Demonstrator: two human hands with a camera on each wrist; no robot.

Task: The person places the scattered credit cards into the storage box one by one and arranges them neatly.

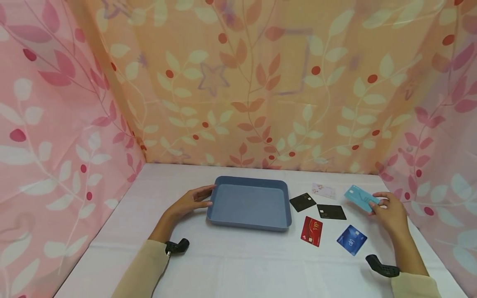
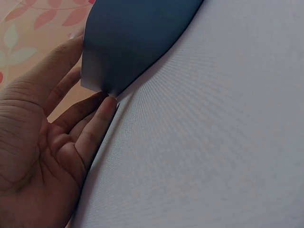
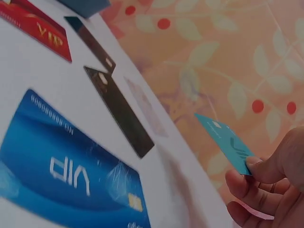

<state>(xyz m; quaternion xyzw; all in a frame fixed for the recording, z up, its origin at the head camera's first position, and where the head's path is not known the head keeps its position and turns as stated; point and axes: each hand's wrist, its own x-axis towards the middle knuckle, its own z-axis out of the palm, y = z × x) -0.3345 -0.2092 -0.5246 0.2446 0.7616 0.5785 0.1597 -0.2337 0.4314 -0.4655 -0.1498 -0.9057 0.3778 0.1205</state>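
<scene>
A dark blue VIP card (image 1: 352, 240) is positioned nearest, flat on the white table (image 1: 238, 265); a red VIP card (image 1: 311, 231) is laid slightly beyond, to its left. Farther out, a light blue card (image 1: 360, 198) is pinched by the right hand (image 1: 391, 213): its right end is clamped between thumb and fingers, and the remainder is extended leftward, tilted and raised above the table. The card is thin and rectangular, marked with a chip at the end away from the thumb and a darker line motif near the thumb. The left side of a blue-grey tray (image 1: 249, 205) is touched by the left hand (image 1: 188, 203), whose thumb and fingers are held apart. Two black cards (image 1: 331, 212) are located between tray and right hand. A pale patterned card (image 1: 323, 191) is placed beyond them. A floral curtain (image 1: 253, 82) is hung behind.
</scene>
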